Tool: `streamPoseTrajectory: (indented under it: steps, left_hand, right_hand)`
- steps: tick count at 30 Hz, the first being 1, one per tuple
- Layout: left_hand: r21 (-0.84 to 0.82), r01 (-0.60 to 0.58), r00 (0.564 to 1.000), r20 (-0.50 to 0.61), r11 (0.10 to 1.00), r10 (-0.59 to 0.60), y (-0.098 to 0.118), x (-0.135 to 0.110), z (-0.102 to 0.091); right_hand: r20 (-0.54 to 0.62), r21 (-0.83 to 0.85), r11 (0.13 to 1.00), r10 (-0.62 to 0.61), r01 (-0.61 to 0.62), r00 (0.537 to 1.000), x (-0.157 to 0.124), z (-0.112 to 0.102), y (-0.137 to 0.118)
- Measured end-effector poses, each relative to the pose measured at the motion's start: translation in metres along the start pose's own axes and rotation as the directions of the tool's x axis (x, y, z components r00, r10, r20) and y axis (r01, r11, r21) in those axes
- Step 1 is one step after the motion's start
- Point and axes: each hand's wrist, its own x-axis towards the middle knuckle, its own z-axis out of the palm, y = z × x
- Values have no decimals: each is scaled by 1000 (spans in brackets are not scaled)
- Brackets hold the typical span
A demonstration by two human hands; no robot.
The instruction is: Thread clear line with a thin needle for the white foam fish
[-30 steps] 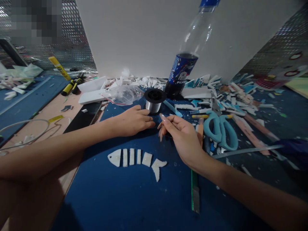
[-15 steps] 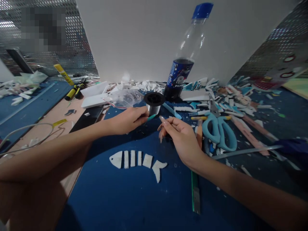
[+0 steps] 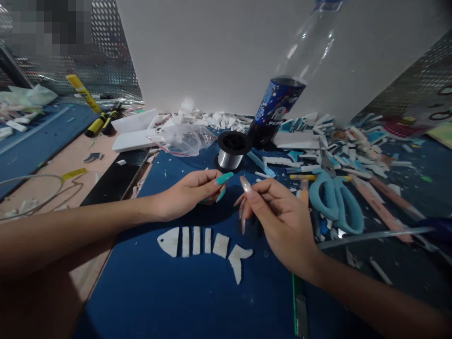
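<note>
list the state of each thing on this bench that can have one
left hand, fingertips pinched together
right hand, fingertips pinched, nothing visible between them
spool, upright, untouched
bottle, standing, dark drink only at the bottom
scissors, lying flat, blades shut
foam fish, cut in pieces, laid in a row with gaps
plastic bag, lying crumpled

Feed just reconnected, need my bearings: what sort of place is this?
Probably a craft or model-making workbench: a blue cutting mat carrying white cut pieces laid out as a fish, teal-handled scissors, and heaps of white and blue offcuts.
</note>
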Motion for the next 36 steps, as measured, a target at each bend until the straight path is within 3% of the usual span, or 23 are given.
streamPoseTrajectory:
  steps: [5,23,36]
  left_hand:
    - [66,16,999,33,998,-18,2,-1,0]
    - [15,16,1000,18,1000,-16,0,0,0]
    - [65,39,999,-2,997,-39,-2,-1,0]
  right_hand:
    - [-10,-101,990,-97,95,995,-1,1,-2]
    - [-17,-187,975,-126,120,992,-2,2,-2]
    - [-20,-187,976,-119,113,993,-3,2,-2]
